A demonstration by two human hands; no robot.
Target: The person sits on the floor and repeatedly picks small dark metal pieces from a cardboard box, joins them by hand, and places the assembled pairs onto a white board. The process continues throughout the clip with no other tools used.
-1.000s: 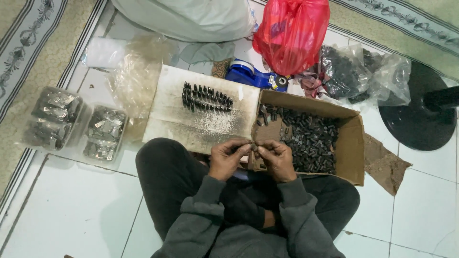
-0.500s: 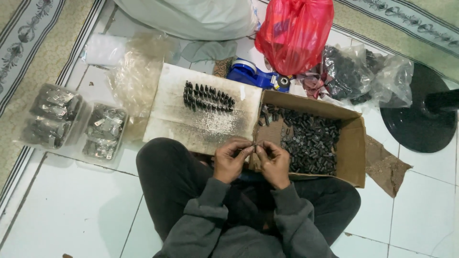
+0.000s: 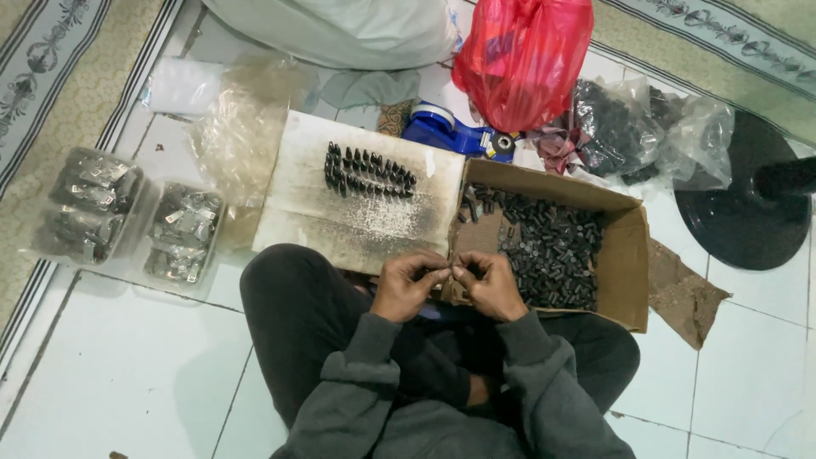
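Note:
My left hand [image 3: 410,285] and my right hand [image 3: 487,285] meet over my lap, fingertips pinched together on a small dark part [image 3: 449,269] between them. Right behind them lies a worn white board [image 3: 357,223] with two rows of small black parts [image 3: 367,172] standing on it. To the right stands an open cardboard box [image 3: 625,255] filled with several loose black parts [image 3: 552,246]. I sit cross-legged in dark trousers and a grey sweatshirt.
Two clear bags of metal pieces [image 3: 93,208] [image 3: 184,234] lie at the left. A blue tape dispenser [image 3: 450,132], a red plastic bag [image 3: 523,55], clear bags of dark parts [image 3: 646,127], a white sack [image 3: 340,30] and a black round stand base [image 3: 748,200] ring the back. Carpet borders the tiles.
Both hands stay pinched together over my lap; the fingers shift only slightly on the small part. Nothing else has moved.

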